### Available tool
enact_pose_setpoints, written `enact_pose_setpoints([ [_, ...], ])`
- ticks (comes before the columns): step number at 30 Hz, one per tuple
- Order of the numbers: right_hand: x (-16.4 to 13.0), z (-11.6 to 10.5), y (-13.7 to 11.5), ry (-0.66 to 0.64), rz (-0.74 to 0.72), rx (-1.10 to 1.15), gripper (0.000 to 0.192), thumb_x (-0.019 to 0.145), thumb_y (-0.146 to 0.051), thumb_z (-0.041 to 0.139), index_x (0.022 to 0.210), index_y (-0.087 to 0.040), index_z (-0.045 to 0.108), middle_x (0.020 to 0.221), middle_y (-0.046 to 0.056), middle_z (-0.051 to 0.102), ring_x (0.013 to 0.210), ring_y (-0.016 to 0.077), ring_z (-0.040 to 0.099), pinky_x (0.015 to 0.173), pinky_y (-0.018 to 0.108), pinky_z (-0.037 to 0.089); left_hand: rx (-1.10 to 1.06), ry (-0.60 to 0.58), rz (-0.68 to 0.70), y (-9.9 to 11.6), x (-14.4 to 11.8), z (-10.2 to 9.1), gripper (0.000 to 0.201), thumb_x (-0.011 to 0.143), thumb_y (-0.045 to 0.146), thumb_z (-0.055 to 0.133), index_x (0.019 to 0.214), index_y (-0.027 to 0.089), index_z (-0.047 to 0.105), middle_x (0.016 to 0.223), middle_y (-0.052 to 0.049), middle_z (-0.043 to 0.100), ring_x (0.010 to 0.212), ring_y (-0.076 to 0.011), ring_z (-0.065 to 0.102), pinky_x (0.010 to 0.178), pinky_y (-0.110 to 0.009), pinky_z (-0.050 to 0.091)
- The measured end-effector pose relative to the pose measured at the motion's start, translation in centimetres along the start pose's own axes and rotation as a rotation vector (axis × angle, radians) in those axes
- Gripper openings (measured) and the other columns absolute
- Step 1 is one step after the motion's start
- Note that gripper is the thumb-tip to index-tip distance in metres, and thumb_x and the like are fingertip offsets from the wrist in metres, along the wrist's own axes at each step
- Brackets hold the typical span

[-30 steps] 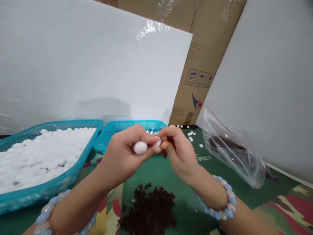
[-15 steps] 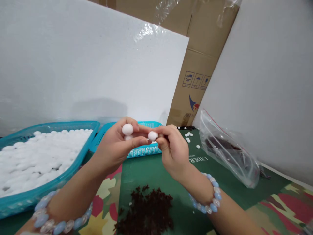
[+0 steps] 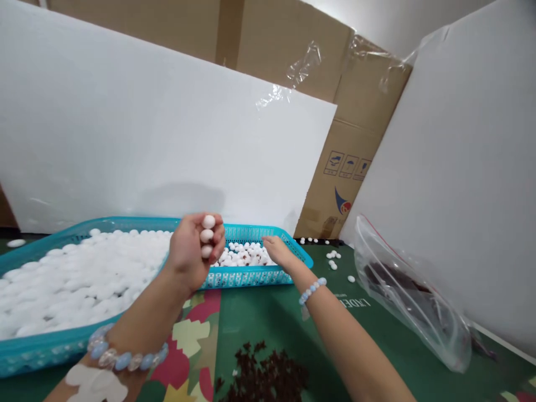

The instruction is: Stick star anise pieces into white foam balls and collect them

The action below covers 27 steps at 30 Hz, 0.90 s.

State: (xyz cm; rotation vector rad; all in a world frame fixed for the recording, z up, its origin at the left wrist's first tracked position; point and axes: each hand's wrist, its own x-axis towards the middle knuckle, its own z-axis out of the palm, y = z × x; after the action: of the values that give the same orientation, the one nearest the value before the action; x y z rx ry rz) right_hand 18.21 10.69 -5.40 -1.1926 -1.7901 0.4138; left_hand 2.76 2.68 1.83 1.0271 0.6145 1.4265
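Left hand (image 3: 193,249) fingers clenched on three white beads (image 3: 207,235), stacked vertically; right hand (image 3: 277,250) reaches flat into the small basket (image 3: 251,276), grip unclear.

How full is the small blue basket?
Partly full: white balls cover only part of the small blue basket, well below its rim; the right hand reaches in.

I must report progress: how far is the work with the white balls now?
Done: some balls lie in the small basket. In hand: the left hand holds three white balls; the right hand reaches into that basket. Left: the large basket is full, and dark pieces remain.
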Motion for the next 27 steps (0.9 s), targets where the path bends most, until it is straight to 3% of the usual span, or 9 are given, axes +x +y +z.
enact_pose_setpoints([
  [6, -1.7, -1.8, -2.3, -0.048, 0.184, 0.290, 0.021, 0.077, -0.025, 0.035, 0.091, -0.011, 0.043, 0.076, 0.002, 0.050, 0.059, 0.0076, 0.049, 0.052, 0.024, 0.043, 0.058, 0.029, 0.045, -0.7, 0.3, -0.3, 0.024, 0.069, 0.028, 0.035, 0.059, 0.012, 0.049, 0.047, 0.003, 0.039, 0.024, 0.0000, 0.028, 0.024, -0.013, 0.015],
  [12, -4.5, -4.0, -6.2, -0.135, 0.136, 0.533, 0.022, 0.071, -0.023, 0.038, 0.091, -0.014, 0.037, 0.065, 0.000, 0.054, 0.052, 0.0061, 0.052, 0.049, 0.020, 0.043, 0.089, -0.106, 0.051, -1.1, 0.3, -0.3, 0.014, 0.066, 0.024, 0.045, 0.071, 0.012, 0.052, 0.045, 0.005, 0.034, 0.025, 0.0013, 0.025, 0.024, -0.012, 0.016],
  [16, -5.1, -4.8, -7.5, -0.184, 0.093, 0.559, 0.020, 0.063, -0.035, 0.047, 0.068, -0.015, 0.043, 0.042, -0.007, 0.046, 0.030, 0.0026, 0.039, 0.027, 0.014, 0.026, 0.078, -0.114, 0.048, -1.2, 0.3, -0.3, 0.012, 0.063, 0.017, 0.048, 0.074, 0.013, 0.049, 0.051, 0.004, 0.042, 0.026, 0.0022, 0.026, 0.025, -0.011, 0.016],
  [20, -5.2, -5.0, -8.0, -0.149, 0.067, 0.552, 0.028, 0.061, -0.040, 0.047, 0.052, -0.013, 0.046, 0.031, -0.011, 0.025, 0.026, -0.0007, 0.019, 0.027, 0.016, 0.010, 0.084, -0.147, 0.039, -1.4, 0.4, -0.4, 0.017, 0.055, 0.014, 0.056, 0.070, 0.014, 0.048, 0.044, 0.006, 0.041, 0.025, 0.0020, 0.026, 0.025, -0.010, 0.015],
  [23, -5.5, -5.2, -8.3, -0.117, 0.064, 0.538, 0.026, 0.065, -0.037, 0.044, 0.064, -0.012, 0.052, 0.036, -0.010, 0.022, 0.032, 0.0008, 0.019, 0.031, 0.017, 0.012, 0.089, -0.196, 0.036, -1.4, 0.3, -0.4, 0.020, 0.047, 0.014, 0.062, 0.064, 0.013, 0.051, 0.046, 0.005, 0.044, 0.025, 0.0029, 0.026, 0.025, -0.010, 0.015],
  [27, -6.0, -5.8, -8.7, -0.226, 0.095, 0.543, 0.022, 0.066, -0.022, 0.044, 0.085, -0.013, 0.052, 0.042, -0.008, 0.033, 0.039, 0.0020, 0.030, 0.036, 0.017, 0.021, 0.093, -0.237, 0.016, -1.3, 0.0, -0.3, 0.020, 0.044, 0.018, 0.064, 0.060, 0.013, 0.055, 0.046, 0.004, 0.048, 0.025, 0.0023, 0.028, 0.025, -0.010, 0.016],
])
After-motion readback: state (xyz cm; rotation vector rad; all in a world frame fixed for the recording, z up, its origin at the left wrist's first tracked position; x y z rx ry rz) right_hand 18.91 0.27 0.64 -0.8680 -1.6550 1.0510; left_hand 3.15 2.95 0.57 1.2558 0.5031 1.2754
